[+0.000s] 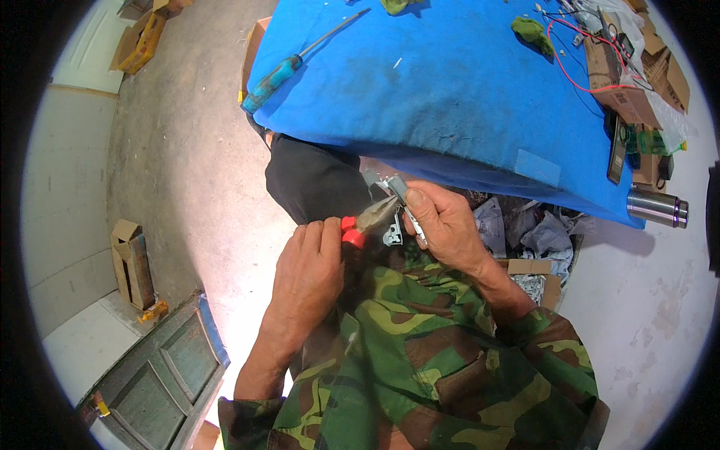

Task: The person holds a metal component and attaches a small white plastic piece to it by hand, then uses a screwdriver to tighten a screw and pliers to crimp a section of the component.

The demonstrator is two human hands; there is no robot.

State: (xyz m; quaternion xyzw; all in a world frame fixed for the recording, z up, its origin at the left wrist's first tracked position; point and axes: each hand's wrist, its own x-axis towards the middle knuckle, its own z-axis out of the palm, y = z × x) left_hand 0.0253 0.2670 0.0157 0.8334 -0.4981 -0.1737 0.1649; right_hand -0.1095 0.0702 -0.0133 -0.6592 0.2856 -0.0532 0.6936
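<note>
My left hand is closed around the red handles of a pair of pliers. The jaws of the pliers point up and right and reach a small grey and white part; whether they grip it I cannot tell. My right hand pinches that part between thumb and fingers, and its lower end shows below the fingers. Beside the jaws hangs a light grey piece with a cut-out; whether it joins the held part is not plain. Both hands are over my lap, in front of the blue-covered table.
A screwdriver with a teal handle lies at the table's left edge. To the right are a green cloth, a cardboard box with wires, and a steel flask. An open box with silvery pieces stands under the table's right side.
</note>
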